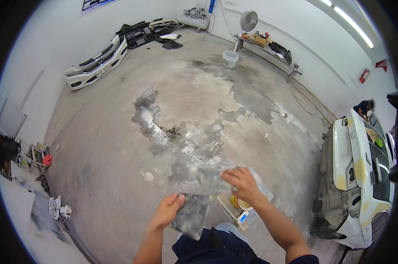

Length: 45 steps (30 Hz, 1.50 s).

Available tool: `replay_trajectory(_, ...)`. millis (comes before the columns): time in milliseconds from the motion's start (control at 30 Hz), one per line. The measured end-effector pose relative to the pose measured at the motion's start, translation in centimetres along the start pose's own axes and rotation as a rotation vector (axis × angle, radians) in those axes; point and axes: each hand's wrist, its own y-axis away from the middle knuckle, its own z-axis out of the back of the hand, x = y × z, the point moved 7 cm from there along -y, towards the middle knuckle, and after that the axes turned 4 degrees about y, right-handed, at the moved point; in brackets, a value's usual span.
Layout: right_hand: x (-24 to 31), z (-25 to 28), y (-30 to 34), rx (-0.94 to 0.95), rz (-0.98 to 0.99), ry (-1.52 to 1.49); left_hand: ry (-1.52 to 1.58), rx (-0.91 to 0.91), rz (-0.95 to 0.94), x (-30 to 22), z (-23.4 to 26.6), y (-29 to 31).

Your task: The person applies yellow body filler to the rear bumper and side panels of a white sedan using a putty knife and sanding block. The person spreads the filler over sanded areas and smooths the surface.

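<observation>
Between my hands is a thin grey mottled sheet (192, 215), smeared by motion. My left hand (167, 210) pinches it with the thumb on top, and a dark piece hangs down in front of my body. My right hand (243, 185) grips a paler grey piece (210, 181) higher up and to the right. Whether both pieces are one bent sheet or two separate ones, I cannot tell. Under my right forearm stand a yellow tin (235, 202) and a small blue and white packet (243, 217) on a flat board (227, 207), partly hidden by that arm.
At right is a white car body (361, 176) with yellowish patches, a person (362, 109) beyond it. A white bucket (230, 59), fan (248, 20) and bench (269, 55) stand at the back. Bumpers (98, 66) lie back left; crumpled paper (58, 207) lies at left.
</observation>
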Motion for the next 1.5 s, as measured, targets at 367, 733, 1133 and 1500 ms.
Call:
replay_trajectory(367,0.3,-11.3,1.7,-0.157,-1.017,-2.105,0.214,-0.079,-0.389,-1.8,-7.4,-4.5)
replay_trajectory(733,-5.4,-2.1,7.2,-0.385,-0.714,-0.460,0.359,-0.385,-0.434,-4.6,0.4,-8.3)
replay_trajectory(1133,-1.0,-1.8,6.2,0.252,-0.520,-0.679,-0.560,0.097,-0.476,-4.0,-10.5,-6.1)
replay_trajectory(1500,-5.2,5.2,9.5,-0.415,-0.701,-0.650,-1.114,-0.140,-0.312,-2.7,0.6,-6.6)
